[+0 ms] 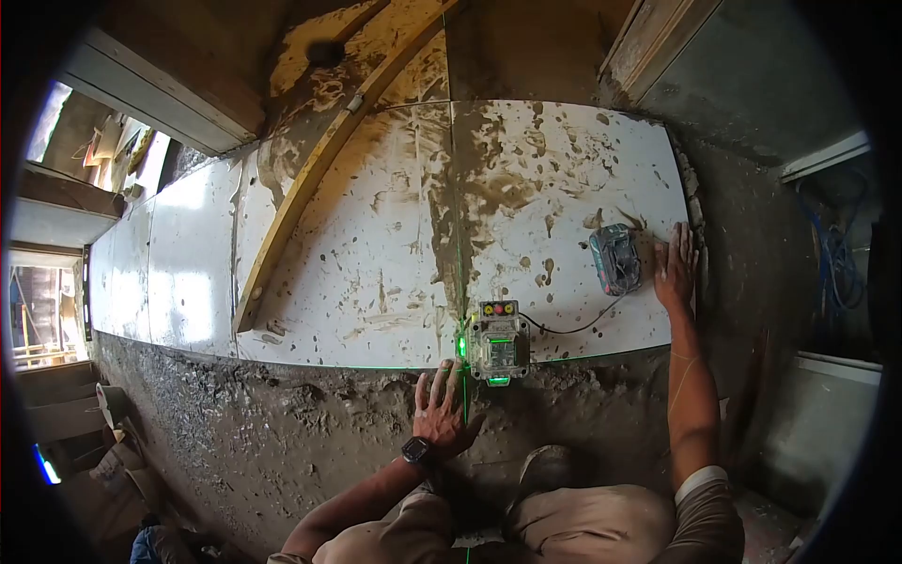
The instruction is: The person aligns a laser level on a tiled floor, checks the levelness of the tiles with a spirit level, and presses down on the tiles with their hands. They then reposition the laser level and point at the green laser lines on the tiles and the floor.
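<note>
My left hand, with a black watch on the wrist, is open with fingers stretched toward the near edge of a white tile. Just right of its fingertips stands a laser level, throwing green lines along the tile edge and the joint. Spread flat, my right hand lies at the right edge of the same mud-spotted tile. Beside that hand is a battery pack, joined to the laser level by a thin black cable.
Wet grey mortar covers the floor on my side. A long yellow straightedge lies across the tiles on the left. Wooden door frames stand at upper left and upper right. Blue cable hangs at far right.
</note>
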`<act>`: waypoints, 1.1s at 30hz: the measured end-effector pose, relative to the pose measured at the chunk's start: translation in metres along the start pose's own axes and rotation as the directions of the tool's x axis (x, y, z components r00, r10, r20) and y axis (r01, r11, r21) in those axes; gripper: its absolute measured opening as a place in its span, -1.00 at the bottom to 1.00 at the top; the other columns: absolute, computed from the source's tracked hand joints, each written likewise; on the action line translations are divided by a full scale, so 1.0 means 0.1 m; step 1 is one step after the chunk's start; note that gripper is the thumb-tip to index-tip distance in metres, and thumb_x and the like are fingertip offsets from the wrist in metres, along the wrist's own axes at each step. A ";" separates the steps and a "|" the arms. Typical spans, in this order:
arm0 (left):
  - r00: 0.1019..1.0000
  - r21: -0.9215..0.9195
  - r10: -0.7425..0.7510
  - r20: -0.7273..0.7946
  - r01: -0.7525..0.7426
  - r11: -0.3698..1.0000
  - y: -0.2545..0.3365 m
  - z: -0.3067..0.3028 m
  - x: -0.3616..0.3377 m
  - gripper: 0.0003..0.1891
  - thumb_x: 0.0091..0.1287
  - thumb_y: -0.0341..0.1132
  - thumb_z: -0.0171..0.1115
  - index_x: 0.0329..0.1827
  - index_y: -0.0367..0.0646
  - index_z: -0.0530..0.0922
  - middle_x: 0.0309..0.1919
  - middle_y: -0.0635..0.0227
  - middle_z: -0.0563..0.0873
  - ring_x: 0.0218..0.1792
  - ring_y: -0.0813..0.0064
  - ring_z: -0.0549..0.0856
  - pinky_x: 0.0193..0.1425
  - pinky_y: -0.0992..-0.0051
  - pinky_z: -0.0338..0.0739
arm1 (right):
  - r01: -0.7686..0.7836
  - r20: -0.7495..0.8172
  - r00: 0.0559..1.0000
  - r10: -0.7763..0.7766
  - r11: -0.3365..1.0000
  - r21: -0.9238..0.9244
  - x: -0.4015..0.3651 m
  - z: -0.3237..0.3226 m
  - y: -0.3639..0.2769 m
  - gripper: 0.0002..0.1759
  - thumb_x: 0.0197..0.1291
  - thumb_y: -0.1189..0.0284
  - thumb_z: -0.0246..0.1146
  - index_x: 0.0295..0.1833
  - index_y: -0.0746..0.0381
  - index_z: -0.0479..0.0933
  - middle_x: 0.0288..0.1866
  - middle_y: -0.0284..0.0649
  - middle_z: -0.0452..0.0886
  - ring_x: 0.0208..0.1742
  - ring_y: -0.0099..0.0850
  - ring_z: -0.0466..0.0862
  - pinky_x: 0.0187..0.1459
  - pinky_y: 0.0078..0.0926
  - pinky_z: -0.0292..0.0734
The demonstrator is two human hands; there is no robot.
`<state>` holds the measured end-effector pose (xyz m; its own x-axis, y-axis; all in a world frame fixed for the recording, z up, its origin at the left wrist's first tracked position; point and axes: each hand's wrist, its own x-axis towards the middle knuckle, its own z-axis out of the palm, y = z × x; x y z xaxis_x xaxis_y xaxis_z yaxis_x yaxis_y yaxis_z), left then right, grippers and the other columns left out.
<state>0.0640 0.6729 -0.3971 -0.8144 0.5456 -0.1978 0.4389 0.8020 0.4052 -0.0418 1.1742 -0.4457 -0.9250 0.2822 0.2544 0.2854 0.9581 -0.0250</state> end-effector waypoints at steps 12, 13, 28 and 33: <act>0.998 0.048 0.055 -0.013 -0.054 0.997 -0.05 -0.03 0.00 -0.16 0.22 0.11 0.37 0.47 -0.23 0.37 0.57 -0.03 0.20 0.62 0.02 0.10 0.61 -0.14 -0.09 | 0.039 -0.032 0.999 -0.040 0.999 -0.019 -0.02 0.12 0.12 -0.21 0.53 -0.06 -0.05 0.64 0.21 0.06 0.68 -0.03 0.08 0.67 0.03 0.07 0.58 0.09 -0.03; 0.999 0.063 0.049 0.000 -0.049 0.997 -0.04 -0.05 0.00 -0.15 0.21 0.10 0.39 0.48 -0.23 0.35 0.57 -0.04 0.19 0.61 0.01 0.11 0.61 -0.14 -0.08 | 0.035 -0.012 0.999 -0.035 0.999 -0.023 -0.03 0.13 0.13 -0.21 0.53 -0.06 -0.05 0.64 0.21 0.06 0.68 -0.03 0.08 0.67 0.03 0.07 0.58 0.09 -0.03; 0.999 -0.004 0.039 0.008 -0.039 0.999 -0.08 -0.09 -0.01 -0.10 0.20 0.04 0.43 0.56 -0.10 0.25 0.59 -0.05 0.15 0.61 -0.05 0.10 0.62 -0.16 -0.12 | 0.049 -0.073 0.996 -0.048 0.999 0.000 -0.09 0.15 0.15 -0.25 0.50 0.00 0.03 0.62 0.19 0.13 0.66 -0.02 0.13 0.64 0.04 0.12 0.56 0.09 0.01; 0.998 -0.015 0.058 0.017 -0.058 0.998 -0.07 -0.11 -0.04 -0.07 0.20 0.06 0.43 0.58 -0.08 0.22 0.58 -0.05 0.18 0.61 -0.06 0.10 0.62 -0.16 -0.13 | 0.049 -0.097 0.994 -0.047 0.999 0.014 -0.09 0.14 0.11 -0.24 0.48 -0.01 0.07 0.61 0.18 0.14 0.64 -0.01 0.16 0.63 0.04 0.14 0.55 0.12 0.03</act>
<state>0.0597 0.6621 -0.3894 -0.7807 0.5955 -0.1894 0.4794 0.7652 0.4297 -0.0336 1.1826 -0.4617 -0.9086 0.2306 0.3483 0.2367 0.9713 -0.0256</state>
